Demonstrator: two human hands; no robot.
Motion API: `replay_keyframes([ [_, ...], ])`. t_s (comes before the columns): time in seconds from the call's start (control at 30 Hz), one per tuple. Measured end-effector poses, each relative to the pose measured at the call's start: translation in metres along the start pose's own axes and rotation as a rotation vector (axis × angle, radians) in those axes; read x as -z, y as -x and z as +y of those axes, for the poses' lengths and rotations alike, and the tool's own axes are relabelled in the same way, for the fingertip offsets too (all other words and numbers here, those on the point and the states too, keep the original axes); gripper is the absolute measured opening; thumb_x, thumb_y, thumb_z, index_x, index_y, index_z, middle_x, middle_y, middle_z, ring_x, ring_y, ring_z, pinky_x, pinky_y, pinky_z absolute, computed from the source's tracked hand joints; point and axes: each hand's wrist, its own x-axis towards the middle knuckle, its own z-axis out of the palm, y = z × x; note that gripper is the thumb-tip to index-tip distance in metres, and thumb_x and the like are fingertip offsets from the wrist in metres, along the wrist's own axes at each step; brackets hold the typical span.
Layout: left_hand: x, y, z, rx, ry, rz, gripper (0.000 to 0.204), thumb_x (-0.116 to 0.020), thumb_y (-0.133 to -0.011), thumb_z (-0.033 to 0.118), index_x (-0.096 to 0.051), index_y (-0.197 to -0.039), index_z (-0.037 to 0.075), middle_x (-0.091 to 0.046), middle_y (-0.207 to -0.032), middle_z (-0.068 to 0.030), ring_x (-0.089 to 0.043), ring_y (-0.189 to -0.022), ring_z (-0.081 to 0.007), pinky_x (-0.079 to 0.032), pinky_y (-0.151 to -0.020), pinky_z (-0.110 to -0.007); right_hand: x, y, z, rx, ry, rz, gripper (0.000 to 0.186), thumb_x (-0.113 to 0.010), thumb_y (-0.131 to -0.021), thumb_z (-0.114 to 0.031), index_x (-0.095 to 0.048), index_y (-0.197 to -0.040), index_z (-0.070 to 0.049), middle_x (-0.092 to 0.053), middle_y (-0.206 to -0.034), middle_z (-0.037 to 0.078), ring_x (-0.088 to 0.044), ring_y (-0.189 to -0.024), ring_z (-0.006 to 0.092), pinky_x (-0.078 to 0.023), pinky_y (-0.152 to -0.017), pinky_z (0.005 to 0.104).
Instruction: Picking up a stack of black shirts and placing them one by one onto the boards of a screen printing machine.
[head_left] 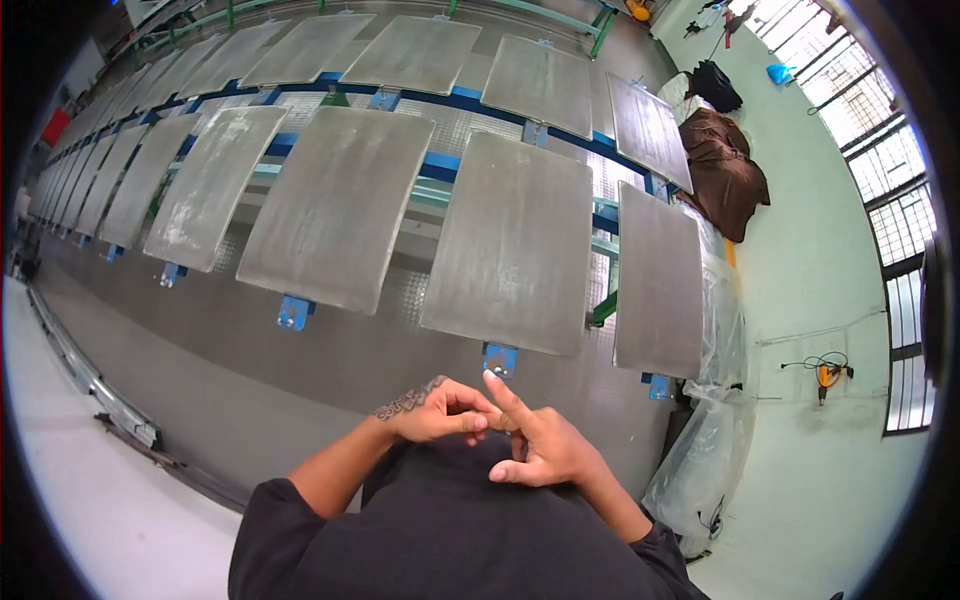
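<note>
Both hands meet in front of my dark shirt, at the lower middle. My left hand [448,414], with a tattoo on its back and wrist, has its thumb and fingers closed round a finger of my right hand. My right hand [537,448] has its index finger stretched out and its thumb apart; whether anything small lies where the hands touch, I cannot make out. Beyond them, a flat grey rectangular plate [507,235] rests on a blue bracket [500,360], with another plate [333,205] to its left and a narrower-looking one [657,280] to its right.
Two long rows of similar plates stand on blue and green rails [602,35] over the grey floor [320,370]. At right are brown sheeting [722,165], clear plastic [700,450], a wall with a corded yellow tool [826,375], and barred windows [905,220]. A metal track [100,380] runs at left.
</note>
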Motion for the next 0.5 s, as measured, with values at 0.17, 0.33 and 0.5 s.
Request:
replay_keyframes([
  [0.17, 0.021, -0.008, 0.008, 0.072, -0.209, -0.055, 0.019, -0.072, -0.095, 0.019, -0.073, -0.102, 0.001, -0.072, -0.087, -0.0024, -0.062, -0.075, -0.0067, -0.05, -0.068, -0.025, -0.02, -0.006, -0.006, -0.052, 0.092, 0.05, 0.116, -0.075, -0.08, -0.064, -0.013, -0.163, -0.014, -0.06, -0.059, 0.012, -0.066, -0.057, 0.0285, -0.053, -0.061, 0.0374],
  [0.33, 0.02, -0.022, 0.013, 0.146, -0.415, -0.007, 0.031, -0.086, -0.08, 0.032, -0.072, -0.08, 0.004, -0.069, -0.072, 0.0004, -0.059, -0.067, -0.006, -0.047, -0.061, -0.026, -0.038, -0.002, 0.0, -0.145, 0.039, 0.157, 0.115, -0.079, -0.08, -0.056, -0.016, -0.162, -0.007, -0.069, -0.081, 0.013, -0.066, -0.06, 0.0226, -0.051, -0.06, 0.0318],
  [0.5, 0.024, -0.015, -0.008, 0.088, -0.411, 0.013, 0.03, -0.085, -0.084, 0.031, -0.074, -0.093, 0.004, -0.069, -0.078, 0.003, -0.058, -0.072, -0.0038, -0.046, -0.063, -0.025, -0.054, -0.006, -0.002, -0.141, 0.026, 0.218, 0.11, -0.077, -0.084, -0.056, -0.015, -0.163, -0.011, -0.061, -0.062, 0.008, -0.065, -0.057, 0.0211, -0.052, -0.06, 0.033],
])
